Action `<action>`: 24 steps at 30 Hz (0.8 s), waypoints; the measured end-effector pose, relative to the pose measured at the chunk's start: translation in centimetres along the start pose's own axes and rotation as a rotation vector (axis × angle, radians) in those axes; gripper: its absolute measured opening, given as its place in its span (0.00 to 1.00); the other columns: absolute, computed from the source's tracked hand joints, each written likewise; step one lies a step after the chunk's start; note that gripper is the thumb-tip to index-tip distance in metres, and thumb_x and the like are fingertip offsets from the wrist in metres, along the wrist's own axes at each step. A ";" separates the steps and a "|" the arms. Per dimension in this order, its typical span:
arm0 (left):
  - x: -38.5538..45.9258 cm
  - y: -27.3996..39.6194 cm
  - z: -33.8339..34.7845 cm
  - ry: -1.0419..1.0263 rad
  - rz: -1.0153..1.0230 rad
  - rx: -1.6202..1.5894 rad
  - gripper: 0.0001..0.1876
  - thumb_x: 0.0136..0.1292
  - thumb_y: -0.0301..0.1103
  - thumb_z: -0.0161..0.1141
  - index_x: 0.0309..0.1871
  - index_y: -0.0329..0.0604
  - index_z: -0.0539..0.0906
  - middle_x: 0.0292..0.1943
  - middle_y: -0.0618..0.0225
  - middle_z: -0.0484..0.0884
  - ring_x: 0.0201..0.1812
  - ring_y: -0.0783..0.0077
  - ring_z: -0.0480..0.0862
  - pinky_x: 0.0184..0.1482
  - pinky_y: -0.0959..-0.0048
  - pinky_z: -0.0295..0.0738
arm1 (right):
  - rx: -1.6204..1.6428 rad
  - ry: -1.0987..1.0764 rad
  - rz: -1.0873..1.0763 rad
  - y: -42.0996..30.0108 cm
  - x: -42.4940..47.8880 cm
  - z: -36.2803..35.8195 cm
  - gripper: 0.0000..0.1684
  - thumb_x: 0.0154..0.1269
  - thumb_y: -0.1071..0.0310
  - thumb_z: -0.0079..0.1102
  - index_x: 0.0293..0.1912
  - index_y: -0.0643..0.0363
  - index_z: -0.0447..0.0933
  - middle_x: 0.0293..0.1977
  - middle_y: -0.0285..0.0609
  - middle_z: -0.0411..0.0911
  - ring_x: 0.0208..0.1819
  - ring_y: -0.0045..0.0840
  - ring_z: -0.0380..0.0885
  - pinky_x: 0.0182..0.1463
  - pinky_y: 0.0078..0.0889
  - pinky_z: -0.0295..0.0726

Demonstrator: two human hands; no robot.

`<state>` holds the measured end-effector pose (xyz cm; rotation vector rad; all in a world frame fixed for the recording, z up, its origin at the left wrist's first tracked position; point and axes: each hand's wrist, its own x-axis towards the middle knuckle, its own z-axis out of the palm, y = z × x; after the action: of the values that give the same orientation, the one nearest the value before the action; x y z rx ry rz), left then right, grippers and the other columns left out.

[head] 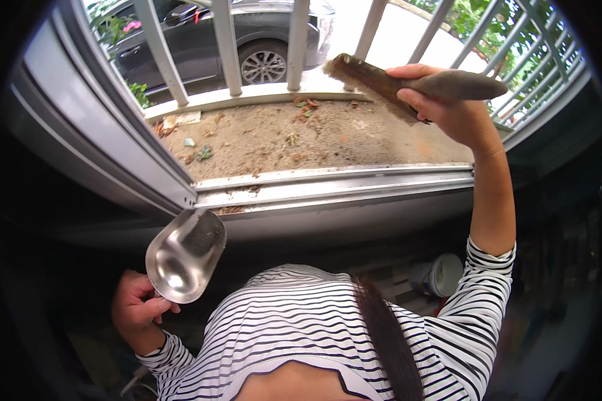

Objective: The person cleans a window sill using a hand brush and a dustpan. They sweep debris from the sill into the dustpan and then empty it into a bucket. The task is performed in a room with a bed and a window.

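Observation:
My right hand point(446, 108) grips a hand brush point(376, 80) near the base of its handle. The brush is raised over the right part of the outer window ledge point(261, 135), which bears dirt, dry leaves and small debris. In my left hand point(140, 301) is a shiny metal scoop point(185, 258), held by its handle, with its open end close to the left corner of the sliding window track point(331, 185). Dark debris lies in the track's left end. A little dirt shows inside the scoop near its lip.
Metal railing bars point(227, 50) stand along the ledge's outer edge, with a dark car point(180, 55) beyond them. The window frame point(115, 105) rises at the left. A white bucket point(444, 275) is on the floor below, near my right elbow.

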<state>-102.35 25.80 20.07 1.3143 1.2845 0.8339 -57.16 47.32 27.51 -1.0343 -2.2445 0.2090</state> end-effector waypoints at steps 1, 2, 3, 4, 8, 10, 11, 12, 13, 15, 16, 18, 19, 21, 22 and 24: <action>0.0 0.5 0.6 0.044 -0.023 -0.012 0.12 0.44 0.29 0.58 0.31 0.29 0.84 0.20 0.59 0.83 0.11 0.81 0.73 0.14 0.86 0.63 | 0.014 0.032 -0.125 2.1 -0.6 0.0 0.10 0.64 0.69 0.62 0.46 0.56 0.82 0.28 0.35 0.81 0.22 0.14 0.72 0.27 0.16 0.73; 0.3 1.1 1.3 0.086 -0.044 -0.022 0.13 0.43 0.29 0.58 0.30 0.29 0.84 0.20 0.59 0.83 0.11 0.81 0.73 0.14 0.86 0.63 | -0.144 0.050 -0.333 3.0 -0.8 -0.5 0.10 0.62 0.71 0.62 0.45 0.57 0.82 0.32 0.36 0.83 0.23 0.15 0.75 0.29 0.18 0.75; 0.6 1.9 1.9 0.063 0.001 -0.048 0.13 0.42 0.29 0.55 0.29 0.27 0.83 0.20 0.57 0.83 0.11 0.79 0.73 0.13 0.86 0.63 | -0.270 0.028 -0.258 3.3 -1.9 -0.5 0.12 0.60 0.73 0.62 0.45 0.55 0.82 0.33 0.35 0.83 0.24 0.17 0.76 0.29 0.18 0.77; 0.9 2.3 2.9 0.090 0.078 -0.080 0.13 0.42 0.28 0.54 0.28 0.26 0.82 0.19 0.55 0.82 0.11 0.78 0.74 0.12 0.85 0.63 | -0.396 0.004 -0.180 3.3 -3.0 -0.2 0.14 0.58 0.74 0.62 0.45 0.53 0.82 0.33 0.34 0.83 0.26 0.18 0.78 0.30 0.19 0.78; 3.3 4.0 5.4 0.065 0.180 -0.091 0.14 0.41 0.29 0.52 0.25 0.24 0.81 0.17 0.54 0.81 0.10 0.77 0.74 0.12 0.84 0.66 | -0.505 0.105 -0.243 7.6 -7.6 0.4 0.24 0.54 0.74 0.60 0.51 0.38 0.80 0.42 0.35 0.80 0.36 0.27 0.82 0.37 0.23 0.83; 4.5 4.4 5.9 -0.049 0.266 -0.115 0.15 0.51 0.33 0.54 0.26 0.22 0.79 0.17 0.57 0.79 0.07 0.76 0.71 0.13 0.78 0.73 | -0.584 0.055 -0.218 9.4 -9.7 0.3 0.26 0.53 0.74 0.59 0.51 0.38 0.78 0.44 0.33 0.75 0.36 0.26 0.81 0.34 0.25 0.83; 4.8 4.8 5.7 -0.114 0.220 -0.064 0.16 0.54 0.35 0.56 0.29 0.22 0.78 0.16 0.55 0.79 0.06 0.75 0.70 0.10 0.79 0.69 | -0.563 0.041 -0.216 10.5 -10.2 0.7 0.27 0.52 0.75 0.59 0.52 0.37 0.78 0.42 0.33 0.74 0.35 0.26 0.81 0.35 0.24 0.83; 5.4 4.9 6.3 -0.093 0.236 -0.069 0.17 0.55 0.36 0.57 0.31 0.22 0.78 0.16 0.55 0.78 0.06 0.75 0.70 0.10 0.79 0.67 | -0.553 0.034 -0.193 11.5 -11.2 0.7 0.29 0.52 0.75 0.59 0.54 0.37 0.78 0.40 0.33 0.73 0.34 0.25 0.80 0.35 0.22 0.83; 5.8 4.8 6.9 -0.073 0.251 -0.074 0.18 0.55 0.37 0.58 0.33 0.23 0.77 0.15 0.55 0.78 0.06 0.75 0.69 0.09 0.80 0.66 | -0.518 -0.052 -0.124 12.3 -11.7 0.8 0.30 0.53 0.76 0.57 0.55 0.35 0.77 0.40 0.32 0.72 0.35 0.25 0.80 0.35 0.23 0.82; 6.6 6.7 9.8 -0.055 0.235 -0.033 0.23 0.57 0.42 0.60 0.39 0.24 0.75 0.19 0.52 0.79 0.06 0.74 0.69 0.07 0.81 0.61 | -0.316 -0.084 -0.144 15.8 -12.6 1.0 0.33 0.55 0.77 0.54 0.58 0.33 0.74 0.42 0.34 0.73 0.37 0.29 0.79 0.38 0.29 0.81; 7.3 6.6 9.7 -0.202 0.279 -0.034 0.22 0.61 0.40 0.57 0.44 0.22 0.75 0.27 0.49 0.81 0.07 0.75 0.68 0.07 0.83 0.57 | -0.169 -0.061 -0.161 16.6 -13.2 1.1 0.31 0.56 0.77 0.54 0.57 0.36 0.74 0.43 0.36 0.73 0.38 0.33 0.79 0.38 0.31 0.81; 7.7 6.4 7.0 -0.361 -0.056 0.105 0.24 0.62 0.34 0.49 0.58 0.29 0.62 0.36 0.38 0.80 0.26 0.73 0.77 0.24 0.81 0.74 | -0.148 -0.187 -0.128 16.9 -13.9 0.8 0.32 0.49 0.79 0.60 0.54 0.41 0.75 0.45 0.36 0.74 0.42 0.36 0.79 0.40 0.36 0.79; 8.9 6.8 9.7 -0.201 -0.018 0.045 0.12 0.61 0.32 0.50 0.41 0.30 0.70 0.31 0.42 0.80 0.23 0.73 0.76 0.22 0.80 0.74 | -0.120 -0.228 -0.071 16.5 -14.4 0.0 0.32 0.46 0.78 0.62 0.53 0.42 0.76 0.46 0.35 0.76 0.44 0.35 0.79 0.43 0.36 0.79; 10.3 8.6 14.3 0.034 -0.009 0.025 0.12 0.61 0.30 0.53 0.25 0.31 0.78 0.27 0.48 0.79 0.21 0.72 0.75 0.20 0.78 0.74 | -0.393 -0.094 -0.026 16.0 -17.4 -1.7 0.27 0.50 0.77 0.60 0.51 0.43 0.78 0.47 0.33 0.80 0.46 0.27 0.80 0.44 0.35 0.79; 10.1 8.8 15.2 0.149 -0.067 0.033 0.12 0.63 0.31 0.55 0.28 0.30 0.79 0.29 0.50 0.79 0.22 0.72 0.75 0.20 0.78 0.74 | -0.416 0.187 -0.065 15.4 -18.7 -1.8 0.24 0.52 0.77 0.59 0.49 0.46 0.80 0.45 0.36 0.81 0.43 0.25 0.81 0.44 0.35 0.79; 9.6 6.0 11.7 0.325 -0.177 -0.041 0.12 0.65 0.39 0.55 0.37 0.37 0.78 0.33 0.54 0.79 0.25 0.69 0.78 0.22 0.74 0.77 | -0.207 0.646 -0.076 12.7 -19.7 -2.2 0.23 0.51 0.79 0.59 0.48 0.50 0.81 0.41 0.37 0.82 0.39 0.28 0.81 0.42 0.30 0.80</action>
<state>-88.07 33.50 21.88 1.0427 1.6035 0.9690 -38.45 41.33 14.56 -0.9465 -1.7271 -0.3537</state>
